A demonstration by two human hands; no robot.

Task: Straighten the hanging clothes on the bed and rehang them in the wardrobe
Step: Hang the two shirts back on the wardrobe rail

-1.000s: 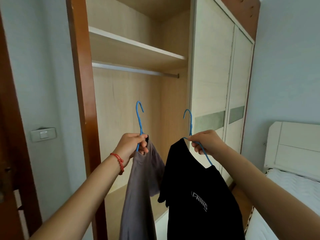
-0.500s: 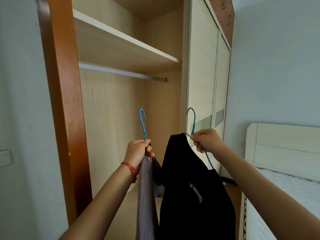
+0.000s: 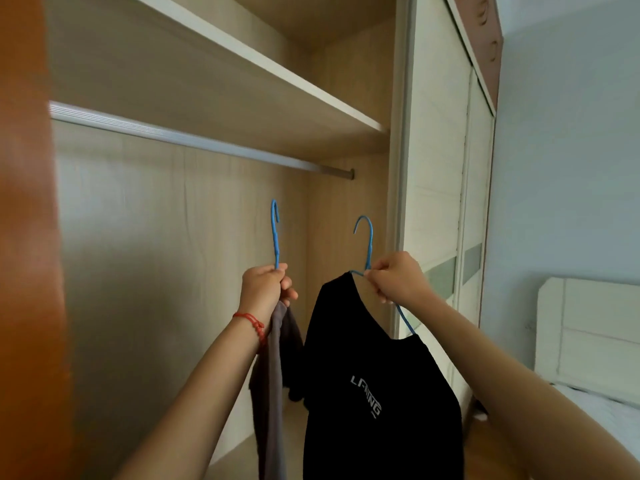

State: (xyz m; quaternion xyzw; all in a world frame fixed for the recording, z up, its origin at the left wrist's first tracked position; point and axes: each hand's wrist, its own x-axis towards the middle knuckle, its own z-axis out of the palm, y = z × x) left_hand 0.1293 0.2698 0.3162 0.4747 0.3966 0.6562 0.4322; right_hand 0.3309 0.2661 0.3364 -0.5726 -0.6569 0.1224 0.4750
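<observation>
Left hand [image 3: 265, 289] grips grey garment's hanger [image 3: 275, 233]; right hand [image 3: 394, 278] pinches black shirt's hanger [image 3: 369, 242], both below wardrobe rail [image 3: 207, 142].

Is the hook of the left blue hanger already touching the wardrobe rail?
Apart. In the head view the left hanger's hook sits clearly below the rail, with bare wardrobe back panel visible between them.

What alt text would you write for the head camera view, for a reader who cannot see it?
A person's left hand and right hand each raise a thin blue wire hanger towards the bare silver metal wardrobe rail. The left hanger carries a grey garment, the right hanger a black printed T-shirt. Both hooks are below the rail; a white bed stands right.
</observation>
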